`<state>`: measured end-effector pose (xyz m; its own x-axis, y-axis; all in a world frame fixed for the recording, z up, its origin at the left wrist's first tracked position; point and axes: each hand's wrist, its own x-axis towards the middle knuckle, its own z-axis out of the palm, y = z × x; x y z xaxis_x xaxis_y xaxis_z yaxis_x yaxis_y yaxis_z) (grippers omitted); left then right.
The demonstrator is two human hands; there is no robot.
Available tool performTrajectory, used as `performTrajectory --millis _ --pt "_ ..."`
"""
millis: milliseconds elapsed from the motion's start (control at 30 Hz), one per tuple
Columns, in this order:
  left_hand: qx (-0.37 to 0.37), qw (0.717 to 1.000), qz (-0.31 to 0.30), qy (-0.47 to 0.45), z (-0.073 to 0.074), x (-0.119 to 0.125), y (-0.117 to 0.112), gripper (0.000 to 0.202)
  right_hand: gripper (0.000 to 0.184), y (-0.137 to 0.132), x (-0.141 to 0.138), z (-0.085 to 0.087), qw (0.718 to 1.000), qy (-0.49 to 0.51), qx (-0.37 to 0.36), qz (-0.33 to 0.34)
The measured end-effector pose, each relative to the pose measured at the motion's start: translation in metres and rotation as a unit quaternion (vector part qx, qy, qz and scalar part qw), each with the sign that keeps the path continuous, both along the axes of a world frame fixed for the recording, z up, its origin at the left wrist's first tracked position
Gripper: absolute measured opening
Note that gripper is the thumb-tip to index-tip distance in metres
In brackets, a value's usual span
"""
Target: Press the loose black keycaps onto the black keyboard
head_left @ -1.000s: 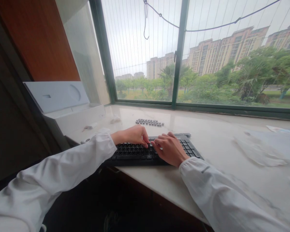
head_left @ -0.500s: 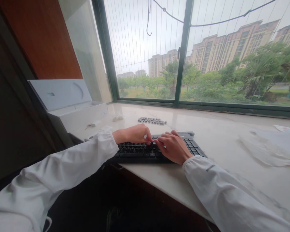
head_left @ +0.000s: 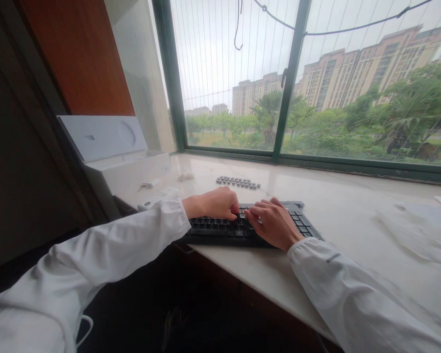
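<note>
A black keyboard lies along the front edge of the white marble-look counter. Its left part shows bare key sockets, while caps cover the keys at its right end. Over the middle of it, my left hand is closed, fingertips pinched down at the keys. Close beside it my right hand rests on the keyboard with curled fingers, thumb and forefinger near the left fingertips. Whatever lies between the fingers of either hand is hidden or too small to name. Beyond the keyboard, loose keycaps are laid out in rows.
At the left stands a white box with its lid up. Small items and a crumpled clear piece lie near it. A white computer mouse is partly behind my left sleeve. Thin plastic bags lie at the right. A window closes off the back.
The whole view has shifted slightly, so the counter and both hands sit further right in the picture. My left fingers have moved a little against the keys; my right hand stays on the keyboard.
</note>
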<state>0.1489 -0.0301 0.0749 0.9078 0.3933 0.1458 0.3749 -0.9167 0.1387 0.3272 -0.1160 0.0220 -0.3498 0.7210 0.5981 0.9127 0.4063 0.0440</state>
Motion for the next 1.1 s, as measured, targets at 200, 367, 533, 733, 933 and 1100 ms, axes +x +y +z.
performTrajectory --millis 200,367,533,733,933,1100 --pt "0.007 0.999 0.036 0.014 0.002 0.005 -0.002 0.015 0.039 -0.001 0.000 0.002 1.000 -0.004 0.002 0.006" --pt "0.014 0.997 0.058 0.040 0.006 0.009 -0.003 0.014 0.038 -0.003 -0.001 0.003 1.000 -0.005 -0.002 0.029" --pt "0.019 0.997 0.048 0.056 0.008 0.012 -0.004 0.013 0.039 -0.004 -0.001 0.005 0.999 -0.017 -0.004 0.044" --pt "0.022 0.996 0.030 0.075 0.011 0.016 -0.002 0.009 0.037 -0.005 -0.001 0.006 0.997 -0.026 -0.017 0.075" --pt "-0.005 0.998 0.010 0.055 0.005 0.010 0.005 0.013 0.038 -0.005 0.000 0.007 0.996 -0.036 -0.043 0.064" --pt "-0.074 0.996 0.040 -0.025 -0.005 -0.004 0.010 0.019 0.040 -0.004 0.001 0.007 0.996 -0.041 -0.046 0.068"
